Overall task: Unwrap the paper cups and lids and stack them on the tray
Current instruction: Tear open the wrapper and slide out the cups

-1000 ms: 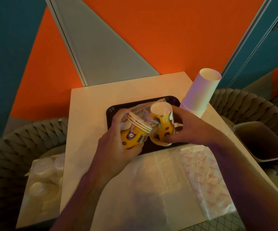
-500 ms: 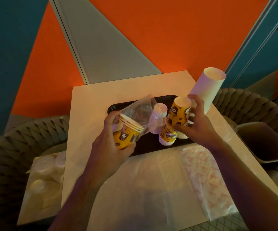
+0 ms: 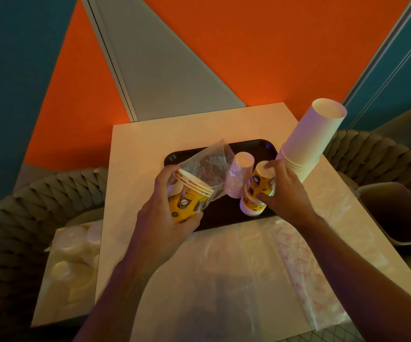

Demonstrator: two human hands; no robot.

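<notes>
**Both hands on yellow cups over the black tray**

Left hand (image 3: 168, 213) comes in from the near left with the forearm angled up toward the tray, fingers and thumb curled round a short nested stack of yellow printed paper cups (image 3: 187, 201). That stack is tilted, rims pointing up and to the left, and a clear crinkled plastic wrapper (image 3: 208, 166) still clings to it and billows out toward the far side.

Right hand (image 3: 283, 193) reaches in from the near right, wrist bent down, thumb and fingers wrapped round an upside-down stack of yellow printed paper cups (image 3: 256, 191) whose white base faces up. The stack's lower rim sits on the near right part of the black rectangular plastic tray (image 3: 175, 157). Just left of it on the tray stands a small inverted white cup (image 3: 242, 166), partly veiled by the wrapper.

The tray lies on a pale square table (image 3: 137, 149). At the table's far right edge leans a tall stack of plain white paper cups (image 3: 308, 144), bases up, touching the right hand's knuckles or just behind them; which is unclear. A flattened clear plastic sheet (image 3: 224, 280) covers the near part of the table, with a red-printed plastic sleeve (image 3: 305, 275) lying along its right side. On a woven chair to the near left rests a clear bag of white lids (image 3: 71, 262).
</notes>
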